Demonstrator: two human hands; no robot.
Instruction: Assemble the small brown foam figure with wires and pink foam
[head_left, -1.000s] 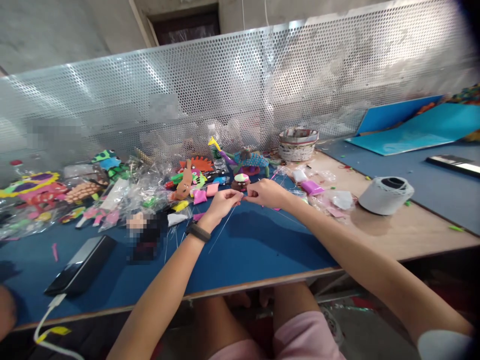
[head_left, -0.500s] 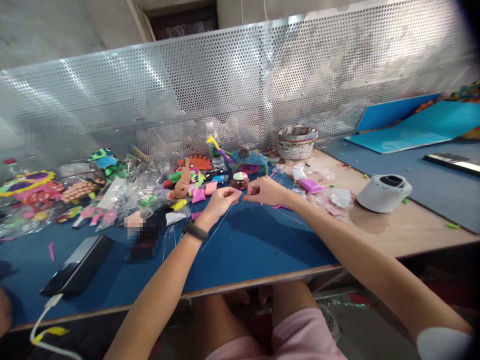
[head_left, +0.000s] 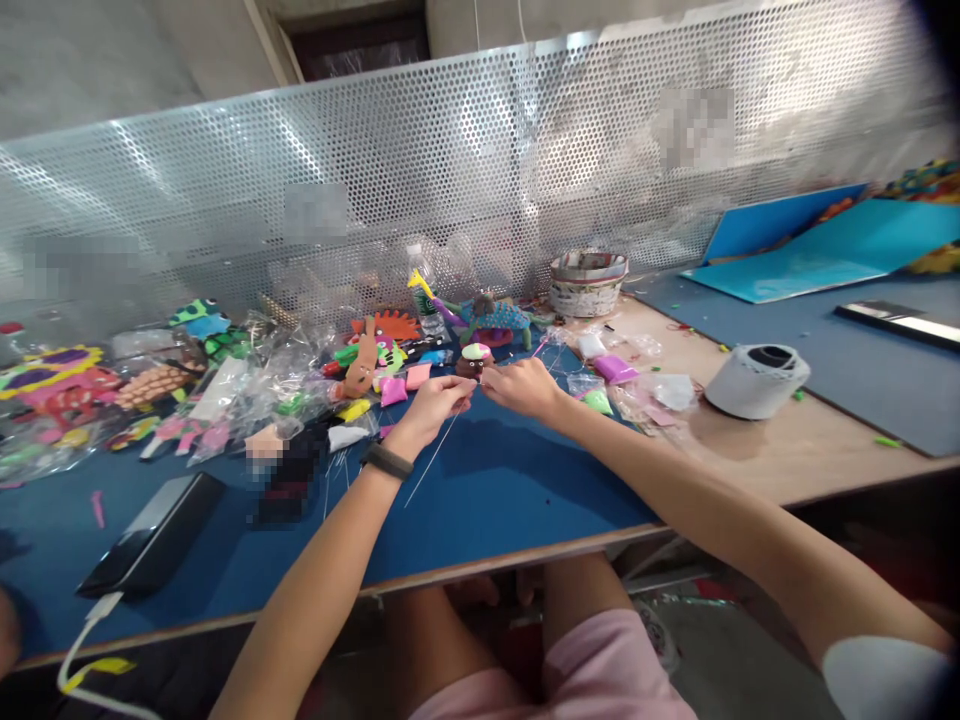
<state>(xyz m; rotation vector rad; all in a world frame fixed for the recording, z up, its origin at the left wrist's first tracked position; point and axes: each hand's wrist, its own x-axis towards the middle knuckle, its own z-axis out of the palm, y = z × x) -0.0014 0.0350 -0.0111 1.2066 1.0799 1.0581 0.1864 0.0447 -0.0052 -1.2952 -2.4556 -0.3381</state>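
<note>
My left hand point(head_left: 437, 405) pinches a thin pale wire point(head_left: 435, 457), which slants down toward the blue tabletop point(head_left: 495, 490). Close beside it on the right, my right hand point(head_left: 525, 388) has its fingers pressed together near the wire's upper end; what lies between them is too small to make out. Just behind both hands sits a small brown clay figure point(head_left: 474, 368) with eyes and a pink, white and green top. More thin wires point(head_left: 337, 470) lie left of my left wrist.
Clay animals and plastic bags point(head_left: 277, 375) crowd the left. A power bank point(head_left: 150, 535) with a white cable lies front left. Behind stand a bottle point(head_left: 429, 300) and a basket point(head_left: 587, 285). At right are clay packets point(head_left: 615, 369) and a white roll point(head_left: 757, 381).
My right hand has moved slightly left and its fingers have closed in beside my left hand. A green packet right of it now shows. The whole view has shifted a little.
</note>
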